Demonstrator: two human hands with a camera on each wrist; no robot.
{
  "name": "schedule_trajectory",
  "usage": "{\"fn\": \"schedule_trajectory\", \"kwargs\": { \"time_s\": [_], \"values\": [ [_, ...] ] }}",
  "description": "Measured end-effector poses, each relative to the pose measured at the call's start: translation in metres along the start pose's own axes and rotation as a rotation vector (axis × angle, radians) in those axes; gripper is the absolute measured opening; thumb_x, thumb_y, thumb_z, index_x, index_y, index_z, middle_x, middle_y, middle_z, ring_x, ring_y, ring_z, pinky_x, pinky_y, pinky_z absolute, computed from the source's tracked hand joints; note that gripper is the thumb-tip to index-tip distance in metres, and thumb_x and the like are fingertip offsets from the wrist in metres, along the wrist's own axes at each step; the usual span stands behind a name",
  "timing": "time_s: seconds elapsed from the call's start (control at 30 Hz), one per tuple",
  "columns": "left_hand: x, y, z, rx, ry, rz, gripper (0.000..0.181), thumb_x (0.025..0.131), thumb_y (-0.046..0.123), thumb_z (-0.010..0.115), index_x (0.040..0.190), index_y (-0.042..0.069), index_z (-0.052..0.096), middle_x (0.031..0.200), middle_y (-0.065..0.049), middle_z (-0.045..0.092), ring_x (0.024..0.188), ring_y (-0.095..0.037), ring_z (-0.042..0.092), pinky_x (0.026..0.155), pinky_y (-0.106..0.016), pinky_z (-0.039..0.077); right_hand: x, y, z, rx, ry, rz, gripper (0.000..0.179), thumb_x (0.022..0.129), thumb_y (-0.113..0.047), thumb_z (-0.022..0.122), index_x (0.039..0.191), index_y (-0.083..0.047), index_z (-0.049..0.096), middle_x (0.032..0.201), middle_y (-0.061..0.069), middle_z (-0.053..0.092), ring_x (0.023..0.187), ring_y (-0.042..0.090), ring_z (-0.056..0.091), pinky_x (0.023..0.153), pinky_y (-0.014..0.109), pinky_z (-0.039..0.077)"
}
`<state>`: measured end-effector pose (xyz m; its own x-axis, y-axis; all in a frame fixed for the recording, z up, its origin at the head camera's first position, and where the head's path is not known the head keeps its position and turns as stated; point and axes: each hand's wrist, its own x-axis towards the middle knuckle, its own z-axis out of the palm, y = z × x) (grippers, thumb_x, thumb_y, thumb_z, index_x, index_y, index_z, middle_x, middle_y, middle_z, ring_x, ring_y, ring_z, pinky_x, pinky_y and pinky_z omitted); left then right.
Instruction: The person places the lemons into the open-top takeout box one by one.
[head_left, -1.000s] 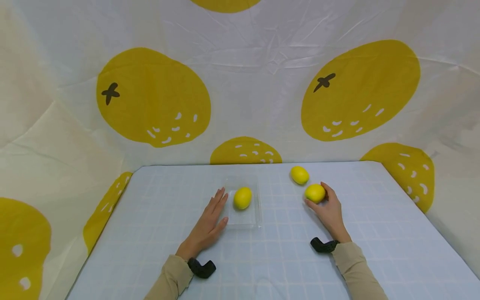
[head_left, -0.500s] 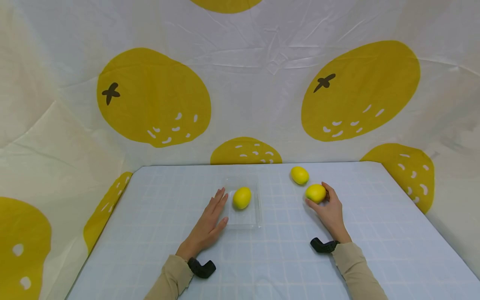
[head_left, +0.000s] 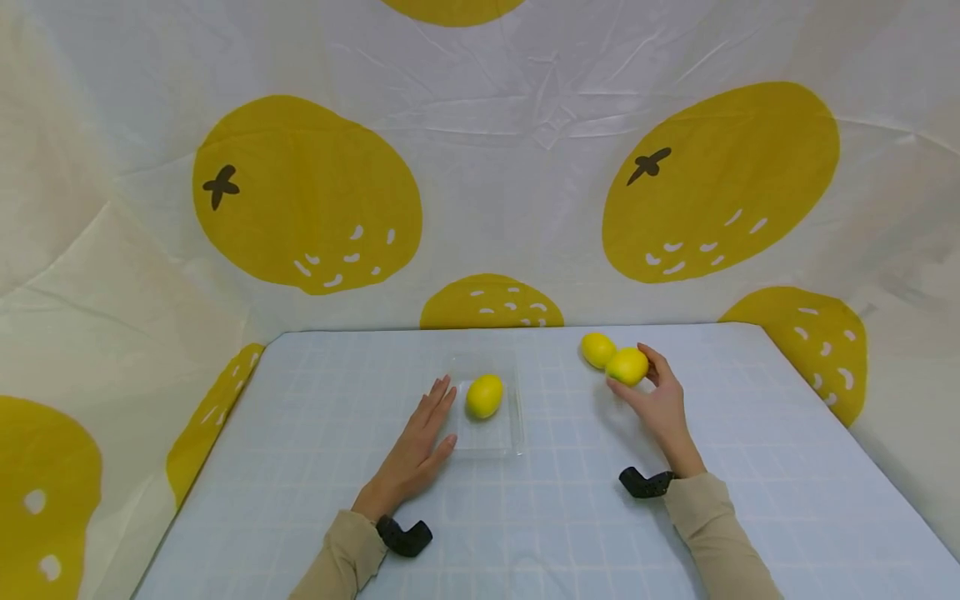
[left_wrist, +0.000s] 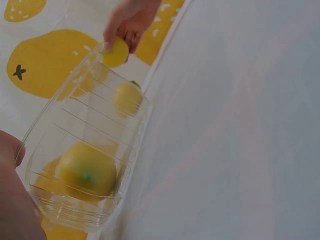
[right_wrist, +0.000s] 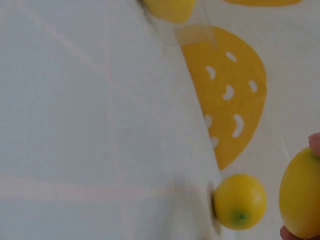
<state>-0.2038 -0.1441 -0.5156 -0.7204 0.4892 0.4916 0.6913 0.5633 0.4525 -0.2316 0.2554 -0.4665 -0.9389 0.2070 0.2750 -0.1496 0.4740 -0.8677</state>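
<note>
My right hand (head_left: 663, 410) pinches a yellow lemon (head_left: 626, 367) between thumb and fingers, raised a little above the table. Just behind and left of it, a second lemon (head_left: 596, 350) lies on the cloth. A third lemon (head_left: 484, 396) sits inside a clear plastic container (head_left: 517, 421) at the middle of the table. Along the container's left side rests my left hand (head_left: 412, 454), its fingers straight and the thumb spread toward the near corner. The left wrist view shows the see-through ribbed wall (left_wrist: 95, 120) of the container with the lemon behind it.
A pale blue checked cloth (head_left: 570, 517) covers the table. White curtains (head_left: 510, 192) with large yellow fruit prints hang behind the far edge and at both sides. Each wrist wears a black mount (head_left: 405, 537).
My right hand has lifted its lemon off the table and moved slightly away from me, so it now overlaps the second lemon in the head view. The left hand stays put.
</note>
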Motion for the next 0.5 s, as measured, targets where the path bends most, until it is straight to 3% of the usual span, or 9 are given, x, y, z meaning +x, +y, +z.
{"fn": "schedule_trajectory", "kwargs": {
  "time_s": [0.2,0.5],
  "values": [
    [0.000,0.000,0.000,0.004,0.011,0.016,0.063,0.104,0.029,0.044,0.156,0.001,0.023,0.163,-0.019,0.017,0.150,-0.034,0.014,0.119,-0.057,0.016,0.005,-0.020,0.002,0.030,-0.006,-0.024,0.079,0.085,-0.018,0.080,0.150,-0.005,0.038,0.146,0.017,0.047,0.127,0.034,0.046,0.111,0.058,0.033],
    [-0.001,0.002,-0.001,-0.003,-0.011,-0.007,0.064,0.103,0.028,0.044,0.158,0.004,0.020,0.165,-0.015,0.014,0.152,-0.030,0.011,0.119,-0.056,0.014,0.007,-0.048,0.016,0.123,-0.022,-0.092,0.075,0.083,-0.012,0.081,0.147,-0.005,0.043,0.141,0.017,0.050,0.123,0.033,0.048,0.111,0.056,0.033]
  ]
}}
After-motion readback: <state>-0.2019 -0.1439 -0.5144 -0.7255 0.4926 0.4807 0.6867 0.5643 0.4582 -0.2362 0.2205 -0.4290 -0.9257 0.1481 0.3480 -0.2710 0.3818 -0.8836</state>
